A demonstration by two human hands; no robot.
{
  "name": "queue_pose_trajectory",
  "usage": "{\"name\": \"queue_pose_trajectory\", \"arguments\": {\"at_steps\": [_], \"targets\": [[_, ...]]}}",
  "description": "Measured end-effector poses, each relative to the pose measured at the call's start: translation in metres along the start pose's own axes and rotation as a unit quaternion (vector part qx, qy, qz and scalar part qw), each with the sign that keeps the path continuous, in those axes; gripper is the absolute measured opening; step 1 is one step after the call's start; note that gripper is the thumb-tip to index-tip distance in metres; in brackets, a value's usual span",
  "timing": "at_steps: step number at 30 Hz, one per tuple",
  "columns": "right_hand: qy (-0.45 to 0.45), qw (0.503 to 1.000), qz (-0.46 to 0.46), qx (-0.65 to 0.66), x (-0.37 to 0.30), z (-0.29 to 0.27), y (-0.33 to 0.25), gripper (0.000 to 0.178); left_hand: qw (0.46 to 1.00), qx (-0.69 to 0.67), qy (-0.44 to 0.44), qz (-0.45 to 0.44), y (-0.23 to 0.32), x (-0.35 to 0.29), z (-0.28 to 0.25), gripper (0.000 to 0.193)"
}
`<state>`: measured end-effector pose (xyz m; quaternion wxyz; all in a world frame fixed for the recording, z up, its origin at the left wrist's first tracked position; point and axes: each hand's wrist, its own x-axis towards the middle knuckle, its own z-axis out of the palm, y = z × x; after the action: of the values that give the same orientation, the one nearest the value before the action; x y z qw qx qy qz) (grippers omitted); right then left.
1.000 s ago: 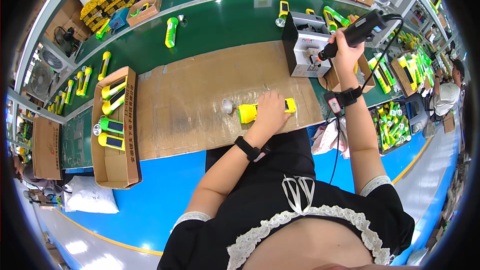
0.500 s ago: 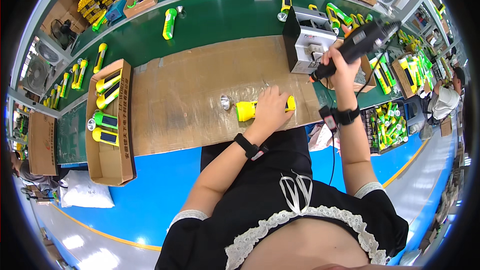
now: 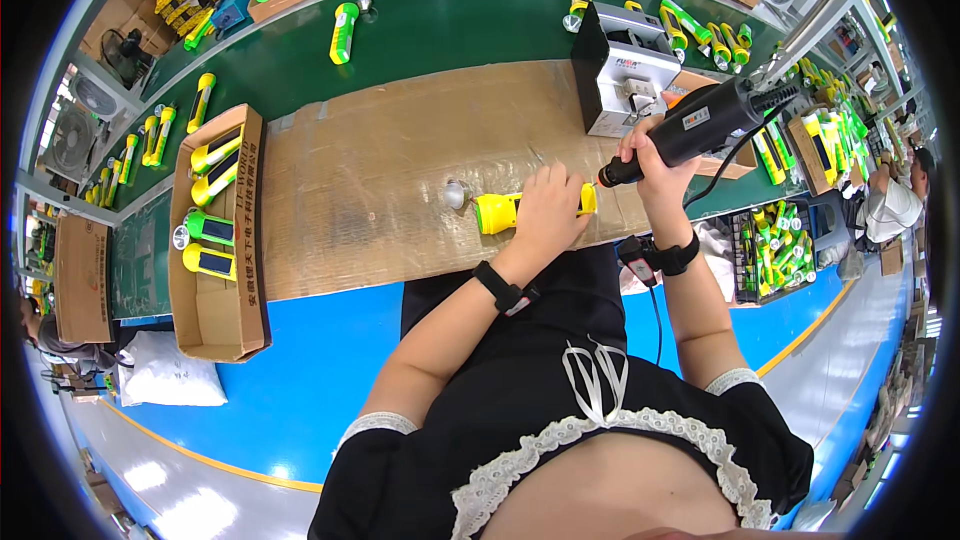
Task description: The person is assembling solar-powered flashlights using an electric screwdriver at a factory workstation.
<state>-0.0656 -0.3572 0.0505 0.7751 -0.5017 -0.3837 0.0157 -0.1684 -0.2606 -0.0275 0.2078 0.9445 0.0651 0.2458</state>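
A yellow flashlight (image 3: 494,214) lies on its side on a flattened cardboard sheet (image 3: 370,160), its wide head to the left. My left hand (image 3: 548,210) is closed over the flashlight's middle and holds it down, hiding part of the body. In my right hand (image 3: 655,165) is a black electric screwdriver (image 3: 692,128), slanting down to the left. Its bit is close by the flashlight's right end; whether they touch I cannot tell. Just left of the flashlight's head sits a small silver reflector (image 3: 457,194), apart from it.
To the left stands a long cardboard box (image 3: 215,325) with several flashlights. A black-and-white device (image 3: 625,70) stands at the back right. More flashlights lie on the green table (image 3: 450,25). A black crate (image 3: 745,275) of flashlights is at the right, near a cable (image 3: 725,175).
My right hand has brought the screwdriver down and left, so its bit is now by the flashlight's right end. My left hand stays on the flashlight. The reflector appears turned.
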Motion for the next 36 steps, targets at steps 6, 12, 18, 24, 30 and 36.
{"name": "queue_pose_trajectory", "arguments": {"at_steps": [6,12,18,24,30,36], "targets": [[-0.025,0.999,0.030,-0.018,0.000,0.000,0.017,0.047,1.000,-0.014,-0.001,0.000,-0.003,0.001,0.002,0.042],[-0.048,0.995,0.077,-0.032,0.008,0.009,0.023,0.041,1.000,-0.028,-0.008,-0.006,-0.009,0.006,0.002,0.044],[-0.065,0.996,0.060,0.000,0.008,0.004,0.026,0.040,0.999,-0.031,-0.001,-0.009,-0.008,0.008,0.004,0.045],[-0.064,0.995,0.076,0.014,0.009,0.002,0.027,0.045,0.999,-0.040,-0.014,-0.013,-0.012,0.012,0.002,0.044],[-0.042,0.998,0.050,0.012,0.003,0.001,0.007,0.060,1.000,0.005,-0.018,-0.001,-0.004,0.011,-0.002,0.045],[0.008,0.999,0.012,-0.032,0.009,0.005,-0.018,0.055,0.995,0.004,-0.098,-0.005,-0.007,0.018,0.000,0.048]]}}
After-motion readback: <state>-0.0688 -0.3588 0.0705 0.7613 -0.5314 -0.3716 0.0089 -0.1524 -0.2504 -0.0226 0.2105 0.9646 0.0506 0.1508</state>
